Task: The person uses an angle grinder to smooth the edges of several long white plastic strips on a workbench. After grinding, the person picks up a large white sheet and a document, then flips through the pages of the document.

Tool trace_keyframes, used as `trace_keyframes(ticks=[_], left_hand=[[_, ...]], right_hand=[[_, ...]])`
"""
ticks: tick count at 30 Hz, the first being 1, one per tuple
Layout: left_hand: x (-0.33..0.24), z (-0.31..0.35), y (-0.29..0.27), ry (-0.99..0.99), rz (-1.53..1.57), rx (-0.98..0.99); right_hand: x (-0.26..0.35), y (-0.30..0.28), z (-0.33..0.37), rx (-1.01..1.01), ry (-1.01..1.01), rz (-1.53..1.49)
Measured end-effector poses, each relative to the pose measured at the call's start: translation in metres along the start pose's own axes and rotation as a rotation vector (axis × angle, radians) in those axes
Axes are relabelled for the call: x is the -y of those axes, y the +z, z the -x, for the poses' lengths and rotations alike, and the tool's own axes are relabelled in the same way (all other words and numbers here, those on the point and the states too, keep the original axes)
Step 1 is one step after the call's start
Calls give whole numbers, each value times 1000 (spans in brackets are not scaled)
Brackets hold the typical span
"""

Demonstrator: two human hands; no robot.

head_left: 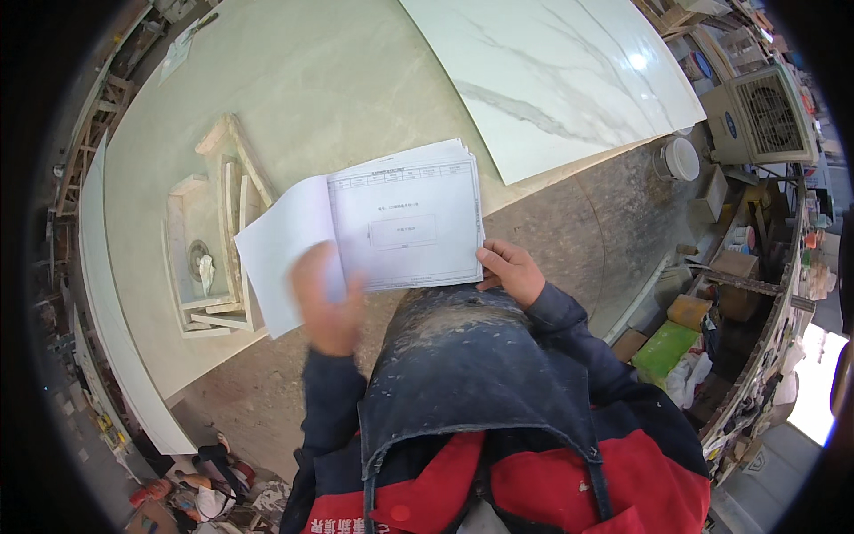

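A stack of printed drawing sheets [409, 200] lies open in front of me, over the near edge of the stone-look slab [329, 71]. A turned-over page [285, 236] spreads out to the left of the stack. My right hand [511, 271] pinches the stack's lower right corner, thumb on top. Smeared by motion, my left hand [327, 298] is over the lower part of the turned page, and its fingers cannot be made out. The top sheet carries a small table along its upper edge and a rectangle drawn at its middle.
Left of the papers, pale stone strips [233, 214] lie around a round disc [197, 258]. A white grey-veined slab [551, 80] covers the far right. Beyond it stand a white bucket [678, 160] and an air-conditioner unit [765, 116]. A green box [665, 350] sits among clutter on the right.
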State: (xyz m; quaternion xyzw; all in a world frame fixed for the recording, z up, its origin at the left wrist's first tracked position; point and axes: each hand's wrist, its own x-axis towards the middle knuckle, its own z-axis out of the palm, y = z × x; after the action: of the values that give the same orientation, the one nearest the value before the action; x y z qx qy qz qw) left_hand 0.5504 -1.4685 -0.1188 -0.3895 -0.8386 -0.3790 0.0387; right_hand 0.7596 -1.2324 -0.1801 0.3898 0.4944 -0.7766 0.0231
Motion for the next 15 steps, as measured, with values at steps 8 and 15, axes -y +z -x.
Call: trace_keyframes(ticks=[8,15], left_hand=[[-52,-8,68,123,178,523],[-63,-13,79,184,273,536]], right_hand=[[10,3,10,60,34,-194],[9,7,6,58,3,-162]])
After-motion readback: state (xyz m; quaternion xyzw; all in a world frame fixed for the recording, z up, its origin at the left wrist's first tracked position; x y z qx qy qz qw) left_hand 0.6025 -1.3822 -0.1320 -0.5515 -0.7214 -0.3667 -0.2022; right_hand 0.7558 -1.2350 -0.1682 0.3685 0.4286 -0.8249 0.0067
